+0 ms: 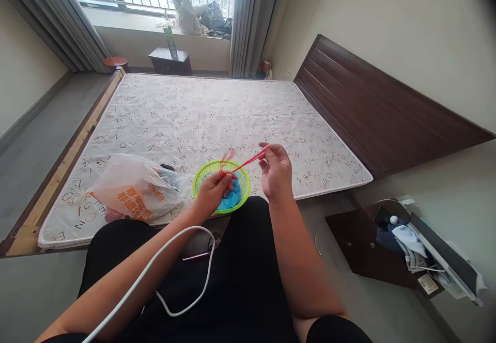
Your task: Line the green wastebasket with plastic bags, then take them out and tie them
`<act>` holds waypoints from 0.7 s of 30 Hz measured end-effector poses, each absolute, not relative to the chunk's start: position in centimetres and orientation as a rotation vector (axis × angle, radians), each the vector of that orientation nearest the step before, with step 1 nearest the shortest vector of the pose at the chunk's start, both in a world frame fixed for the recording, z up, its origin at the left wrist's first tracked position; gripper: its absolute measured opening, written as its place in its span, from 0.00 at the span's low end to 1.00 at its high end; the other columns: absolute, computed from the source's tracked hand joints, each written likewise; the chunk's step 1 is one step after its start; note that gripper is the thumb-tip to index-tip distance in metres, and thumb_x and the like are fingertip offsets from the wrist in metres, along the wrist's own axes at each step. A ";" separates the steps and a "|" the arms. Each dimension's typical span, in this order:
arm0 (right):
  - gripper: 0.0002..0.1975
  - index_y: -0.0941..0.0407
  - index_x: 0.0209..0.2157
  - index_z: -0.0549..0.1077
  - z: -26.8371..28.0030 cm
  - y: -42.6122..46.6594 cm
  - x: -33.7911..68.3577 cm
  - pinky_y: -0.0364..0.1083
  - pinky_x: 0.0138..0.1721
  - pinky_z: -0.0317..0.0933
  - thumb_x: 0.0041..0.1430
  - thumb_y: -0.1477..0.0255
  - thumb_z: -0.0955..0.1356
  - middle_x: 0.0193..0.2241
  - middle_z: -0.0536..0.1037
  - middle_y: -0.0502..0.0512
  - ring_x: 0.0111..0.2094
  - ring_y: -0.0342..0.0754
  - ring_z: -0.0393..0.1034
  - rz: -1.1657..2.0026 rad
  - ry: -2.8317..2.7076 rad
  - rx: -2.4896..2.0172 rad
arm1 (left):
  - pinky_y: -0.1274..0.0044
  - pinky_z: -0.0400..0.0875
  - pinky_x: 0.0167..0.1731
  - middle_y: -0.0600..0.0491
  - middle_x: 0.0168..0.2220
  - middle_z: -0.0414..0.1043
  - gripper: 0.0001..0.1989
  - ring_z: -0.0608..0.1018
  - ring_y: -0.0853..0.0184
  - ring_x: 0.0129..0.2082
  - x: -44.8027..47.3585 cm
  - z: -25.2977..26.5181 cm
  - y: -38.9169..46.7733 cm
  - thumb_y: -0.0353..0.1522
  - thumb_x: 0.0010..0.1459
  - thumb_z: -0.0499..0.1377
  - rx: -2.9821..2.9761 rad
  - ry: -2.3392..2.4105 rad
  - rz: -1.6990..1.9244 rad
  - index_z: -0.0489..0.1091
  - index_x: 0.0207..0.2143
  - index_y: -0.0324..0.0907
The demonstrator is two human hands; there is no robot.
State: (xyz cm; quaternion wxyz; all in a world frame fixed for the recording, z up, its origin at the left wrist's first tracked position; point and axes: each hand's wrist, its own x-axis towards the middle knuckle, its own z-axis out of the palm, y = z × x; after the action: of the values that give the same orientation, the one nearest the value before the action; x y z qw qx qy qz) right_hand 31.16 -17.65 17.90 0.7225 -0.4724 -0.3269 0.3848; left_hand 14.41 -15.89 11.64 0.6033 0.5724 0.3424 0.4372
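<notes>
A thin red strip [251,160], perhaps plastic string or ribbon, is stretched between my two hands. Over the green plastic basket [196,190], my left hand [214,189] is closed in a pinch on the strip's lower end, with a blurred red loop sticking up above the fingers. My right hand [277,170], higher and to the right, pinches the other end between thumb and fingers. Something light blue [231,199] lies inside the basket, partly hidden behind my left hand; its kind is unclear. The basket rests at the near edge of the mattress [194,110].
A white plastic bag [132,183] with orange print lies left of the basket. A white cable [170,239] loops over my left forearm and lap. At right stands a dark low table [356,250] with cloths on it. The wooden headboard [372,105] borders the mattress.
</notes>
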 end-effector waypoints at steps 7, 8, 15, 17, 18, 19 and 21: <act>0.09 0.52 0.34 0.69 13.9 -20.8 30.5 0.49 0.41 0.68 0.62 0.63 0.70 0.25 0.76 0.47 0.31 0.47 0.73 1.294 -1.040 -0.864 | 0.80 0.66 0.22 0.46 0.37 0.81 0.26 0.71 0.76 0.20 14.0 12.1 -15.0 0.48 0.53 0.72 0.802 0.827 0.964 0.79 0.43 0.36; 0.08 0.52 0.33 0.69 13.6 -21.3 30.3 0.48 0.40 0.67 0.63 0.65 0.69 0.25 0.75 0.47 0.31 0.46 0.72 1.337 -1.150 -0.898 | 0.82 0.64 0.21 0.47 0.37 0.81 0.25 0.68 0.78 0.19 13.9 12.3 -14.9 0.47 0.52 0.73 0.771 0.811 0.948 0.79 0.43 0.36; 0.12 0.52 0.43 0.76 14.5 -21.7 30.7 0.51 0.51 0.65 0.60 0.73 0.64 0.48 0.78 0.55 0.50 0.52 0.71 0.928 -1.467 -0.982 | 0.83 0.61 0.20 0.56 0.22 0.68 0.19 0.66 0.78 0.19 12.2 13.4 -14.7 0.43 0.52 0.75 0.858 0.674 0.617 0.79 0.33 0.35; 0.17 0.51 0.51 0.75 14.2 -20.7 30.8 0.52 0.57 0.63 0.62 0.72 0.63 0.57 0.74 0.56 0.59 0.53 0.67 0.910 -1.385 -0.995 | 0.82 0.66 0.23 0.54 0.23 0.71 0.19 0.70 0.75 0.21 11.5 13.7 -14.3 0.44 0.53 0.74 1.007 0.650 0.501 0.80 0.33 0.36; 0.18 0.51 0.53 0.73 13.9 -20.1 30.8 0.52 0.57 0.63 0.63 0.72 0.63 0.57 0.74 0.56 0.59 0.53 0.68 0.988 -1.373 -1.009 | 0.80 0.68 0.25 0.52 0.24 0.72 0.19 0.72 0.73 0.23 11.1 14.0 -14.0 0.45 0.54 0.73 1.101 0.640 0.447 0.81 0.34 0.37; 0.19 0.51 0.54 0.73 13.4 -19.6 30.7 0.52 0.55 0.65 0.63 0.70 0.64 0.54 0.76 0.56 0.56 0.52 0.71 1.097 -1.372 -1.022 | 0.79 0.71 0.28 0.51 0.25 0.74 0.18 0.75 0.70 0.25 10.7 14.2 -13.7 0.45 0.55 0.71 1.212 0.632 0.398 0.82 0.36 0.38; 0.17 0.52 0.53 0.73 12.2 -18.8 30.5 0.49 0.45 0.67 0.63 0.68 0.66 0.41 0.79 0.52 0.42 0.49 0.74 1.294 -1.367 -1.050 | 0.76 0.75 0.34 0.49 0.30 0.78 0.15 0.79 0.66 0.31 9.9 14.8 -13.2 0.44 0.59 0.68 1.500 0.624 0.346 0.84 0.37 0.41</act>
State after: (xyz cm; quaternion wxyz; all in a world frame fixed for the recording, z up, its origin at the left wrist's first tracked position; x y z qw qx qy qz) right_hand 30.52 -18.75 12.22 0.4734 -0.4290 -0.5587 0.5288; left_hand 9.92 -13.18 14.80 0.6745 0.6667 0.2773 0.1536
